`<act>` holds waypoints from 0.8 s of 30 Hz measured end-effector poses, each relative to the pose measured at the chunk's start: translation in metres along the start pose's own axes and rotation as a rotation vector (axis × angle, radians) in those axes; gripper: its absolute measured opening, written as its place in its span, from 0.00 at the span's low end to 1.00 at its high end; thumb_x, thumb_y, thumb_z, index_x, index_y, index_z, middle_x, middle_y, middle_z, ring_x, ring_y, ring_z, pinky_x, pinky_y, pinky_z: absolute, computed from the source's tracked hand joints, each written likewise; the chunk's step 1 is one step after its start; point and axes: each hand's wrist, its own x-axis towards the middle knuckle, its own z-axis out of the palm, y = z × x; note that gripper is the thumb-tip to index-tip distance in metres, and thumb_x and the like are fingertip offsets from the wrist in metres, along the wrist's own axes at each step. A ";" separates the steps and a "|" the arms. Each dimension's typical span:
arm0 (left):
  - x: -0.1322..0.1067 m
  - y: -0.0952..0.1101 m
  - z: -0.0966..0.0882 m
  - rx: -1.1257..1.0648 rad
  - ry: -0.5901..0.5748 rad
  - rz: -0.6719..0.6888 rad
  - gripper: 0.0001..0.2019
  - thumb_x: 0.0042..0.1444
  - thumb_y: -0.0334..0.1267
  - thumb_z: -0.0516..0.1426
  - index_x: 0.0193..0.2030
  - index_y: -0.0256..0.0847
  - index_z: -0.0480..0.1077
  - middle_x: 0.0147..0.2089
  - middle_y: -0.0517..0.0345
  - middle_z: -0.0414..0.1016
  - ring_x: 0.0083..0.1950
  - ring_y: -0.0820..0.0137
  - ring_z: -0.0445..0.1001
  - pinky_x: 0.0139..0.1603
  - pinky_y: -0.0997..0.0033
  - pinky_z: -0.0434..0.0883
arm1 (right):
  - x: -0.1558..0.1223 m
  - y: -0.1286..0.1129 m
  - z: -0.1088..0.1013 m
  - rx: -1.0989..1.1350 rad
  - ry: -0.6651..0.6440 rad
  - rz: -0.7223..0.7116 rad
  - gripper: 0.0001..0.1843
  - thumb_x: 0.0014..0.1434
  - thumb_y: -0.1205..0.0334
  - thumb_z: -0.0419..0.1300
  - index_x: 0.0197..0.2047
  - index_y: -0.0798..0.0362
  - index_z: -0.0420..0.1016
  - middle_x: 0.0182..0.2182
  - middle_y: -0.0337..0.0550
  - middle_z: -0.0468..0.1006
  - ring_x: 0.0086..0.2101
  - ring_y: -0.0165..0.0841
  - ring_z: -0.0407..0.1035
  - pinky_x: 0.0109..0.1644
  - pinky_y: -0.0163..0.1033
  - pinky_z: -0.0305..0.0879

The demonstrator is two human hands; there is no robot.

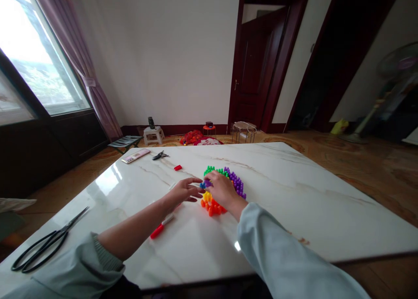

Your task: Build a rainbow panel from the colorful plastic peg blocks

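Observation:
Over the white table my right hand (222,189) is closed with its fingertips around small purple beads (208,183). Blue beads (202,185) show at the left side of this pinch. My left hand (185,191) reaches in from the left, its fingers apart and the tips close to the blue beads; whether they touch is too small to tell. Under and around my right hand lies a cluster of bright beads: green beads (210,170) at the back, purple beads (237,181) on the right, yellow beads (207,196) and orange beads (213,208) in front. My right hand hides the cluster's middle.
Black-handled scissors (48,245) lie at the table's left edge. A red and white marker (160,229) is near my left forearm. Farther back are a red cap-like piece (178,168), small pliers (160,155) and a phone (136,155) on the marble-patterned table (294,194).

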 end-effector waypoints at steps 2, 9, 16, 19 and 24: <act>0.000 0.000 -0.001 0.039 0.012 0.018 0.31 0.42 0.51 0.65 0.52 0.40 0.67 0.46 0.46 0.79 0.44 0.63 0.78 0.40 0.67 0.72 | 0.000 0.028 -0.014 0.032 0.153 0.096 0.11 0.52 0.67 0.62 0.40 0.50 0.73 0.40 0.40 0.75 0.38 0.31 0.69 0.42 0.33 0.62; 0.001 -0.007 -0.012 0.084 0.117 0.020 0.27 0.41 0.49 0.64 0.47 0.38 0.70 0.45 0.46 0.79 0.42 0.63 0.78 0.38 0.67 0.72 | -0.035 0.152 -0.034 -0.080 0.182 0.523 0.08 0.46 0.66 0.64 0.33 0.54 0.74 0.33 0.42 0.78 0.35 0.33 0.71 0.41 0.35 0.63; 0.007 -0.011 -0.015 0.075 0.154 0.016 0.26 0.38 0.49 0.66 0.44 0.38 0.72 0.44 0.47 0.79 0.40 0.63 0.78 0.38 0.67 0.72 | -0.047 0.167 -0.010 -0.004 0.011 0.496 0.08 0.42 0.70 0.66 0.30 0.55 0.75 0.29 0.40 0.79 0.32 0.30 0.72 0.36 0.31 0.63; 0.008 -0.010 -0.019 0.077 0.160 -0.003 0.28 0.36 0.49 0.67 0.44 0.37 0.72 0.44 0.46 0.79 0.40 0.62 0.78 0.38 0.67 0.72 | -0.042 0.162 -0.003 0.013 -0.008 0.467 0.10 0.41 0.72 0.65 0.31 0.55 0.76 0.30 0.40 0.79 0.33 0.30 0.72 0.36 0.30 0.63; 0.006 -0.010 -0.029 0.069 0.194 0.019 0.28 0.37 0.50 0.66 0.45 0.37 0.71 0.45 0.47 0.79 0.41 0.63 0.78 0.39 0.67 0.72 | -0.037 0.160 0.000 0.029 -0.038 0.451 0.13 0.40 0.75 0.63 0.33 0.56 0.77 0.30 0.40 0.80 0.33 0.30 0.73 0.36 0.29 0.64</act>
